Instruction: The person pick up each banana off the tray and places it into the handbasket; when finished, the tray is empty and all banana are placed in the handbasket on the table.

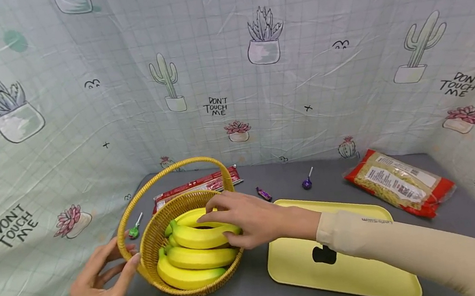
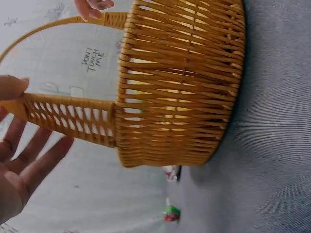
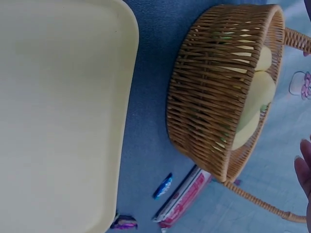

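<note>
A yellow wicker basket (image 2: 180,82) with a tall arched handle (image 1: 197,160) stands on the grey table, holding several yellow bananas (image 1: 201,257) with green tips. My left hand (image 1: 99,286) holds the handle near its lower left end. Its thumb lies on one side of the woven strip and the fingers spread along the other, as the left wrist view shows. Over the basket's right side reaches my right hand (image 1: 250,217), fingers loosely bent above the bananas. In the right wrist view, its fingertips (image 3: 303,165) appear apart from the fruit with nothing between them.
Right of the basket lies a pale yellow tray (image 1: 294,263), partly under my right sleeve. Behind are a long red packet (image 1: 219,180), a purple-wrapped candy (image 1: 264,194) and a purple lollipop (image 1: 307,184). A green lollipop (image 1: 134,232) lies left; a red-ended pasta bag (image 1: 400,183), far right.
</note>
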`<state>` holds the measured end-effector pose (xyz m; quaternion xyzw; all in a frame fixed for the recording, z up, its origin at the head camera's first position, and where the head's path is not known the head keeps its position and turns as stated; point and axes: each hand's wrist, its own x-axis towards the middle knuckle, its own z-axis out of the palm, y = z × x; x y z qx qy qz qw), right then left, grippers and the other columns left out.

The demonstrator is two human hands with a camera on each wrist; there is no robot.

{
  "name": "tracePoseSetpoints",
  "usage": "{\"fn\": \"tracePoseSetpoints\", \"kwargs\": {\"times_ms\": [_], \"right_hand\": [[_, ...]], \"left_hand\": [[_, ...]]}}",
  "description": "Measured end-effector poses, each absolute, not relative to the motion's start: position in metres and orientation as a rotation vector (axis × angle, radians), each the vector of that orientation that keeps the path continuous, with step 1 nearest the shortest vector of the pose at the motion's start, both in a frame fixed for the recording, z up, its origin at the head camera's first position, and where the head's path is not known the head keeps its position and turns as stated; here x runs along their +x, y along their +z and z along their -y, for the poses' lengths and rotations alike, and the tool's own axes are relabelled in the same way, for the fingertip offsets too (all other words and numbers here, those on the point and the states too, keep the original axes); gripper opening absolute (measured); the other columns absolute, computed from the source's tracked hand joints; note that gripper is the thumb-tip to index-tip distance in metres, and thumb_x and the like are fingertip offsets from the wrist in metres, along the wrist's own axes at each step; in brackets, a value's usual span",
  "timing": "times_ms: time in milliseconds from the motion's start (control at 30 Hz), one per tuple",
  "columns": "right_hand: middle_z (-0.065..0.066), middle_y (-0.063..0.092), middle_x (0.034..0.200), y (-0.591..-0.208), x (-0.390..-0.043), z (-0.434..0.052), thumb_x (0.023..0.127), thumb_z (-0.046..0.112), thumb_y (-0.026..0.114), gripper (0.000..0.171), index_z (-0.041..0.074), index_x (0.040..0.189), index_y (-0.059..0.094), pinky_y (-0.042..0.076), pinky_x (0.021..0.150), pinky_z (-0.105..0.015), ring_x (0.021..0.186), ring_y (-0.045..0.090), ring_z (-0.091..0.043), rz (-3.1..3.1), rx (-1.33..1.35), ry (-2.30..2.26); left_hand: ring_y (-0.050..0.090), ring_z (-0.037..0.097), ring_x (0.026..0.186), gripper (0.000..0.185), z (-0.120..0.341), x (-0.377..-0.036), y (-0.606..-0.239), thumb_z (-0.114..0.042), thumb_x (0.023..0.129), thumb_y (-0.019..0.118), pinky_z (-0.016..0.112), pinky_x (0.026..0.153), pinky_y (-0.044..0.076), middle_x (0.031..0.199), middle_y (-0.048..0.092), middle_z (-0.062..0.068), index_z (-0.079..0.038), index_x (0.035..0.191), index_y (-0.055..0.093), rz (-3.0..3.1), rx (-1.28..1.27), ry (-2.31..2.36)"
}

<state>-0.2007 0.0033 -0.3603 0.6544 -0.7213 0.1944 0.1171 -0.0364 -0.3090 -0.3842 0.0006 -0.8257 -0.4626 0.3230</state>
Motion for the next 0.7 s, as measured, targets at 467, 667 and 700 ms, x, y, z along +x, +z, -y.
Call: {"fn": "tracePoseSetpoints", "kwargs": {"times_ms": [467,667,700], "right_hand": [[-0.007,0.055,0.141,-0.338,-0.181,-0.039,0.094,0.012,0.068,0.057,0.015,0.15,0.059,0.05,0.095,-0.034,0.117,0.053,-0.022,2.064,1.736,0.473],[-0.005,0.054,0.143,-0.33,-0.175,-0.057,0.095,0.011,0.068,0.057,0.018,0.151,0.057,0.052,0.098,-0.038,0.122,0.053,-0.023,2.095,1.663,0.501],[-0.005,0.054,0.143,-0.328,-0.175,-0.06,0.095,0.011,0.069,0.058,0.018,0.151,0.057,0.052,0.098,-0.039,0.122,0.054,-0.024,2.105,1.644,0.507]], "left_hand": [[0.063,0.034,0.121,0.058,0.254,-0.048,-0.315,-0.045,0.1,0.071,0.022,0.112,0.045,0.126,0.068,0.028,0.006,0.127,0.073,1.798,-0.42,-0.642],[0.057,0.052,0.127,0.05,0.232,-0.056,-0.303,-0.038,0.102,0.071,0.048,0.119,0.042,0.131,0.065,0.031,0.008,0.124,0.074,1.704,-0.62,-0.589],[0.056,0.052,0.129,0.05,0.23,-0.057,-0.303,-0.037,0.103,0.07,0.05,0.12,0.041,0.133,0.065,0.03,0.008,0.125,0.073,1.719,-0.65,-0.582]]}}
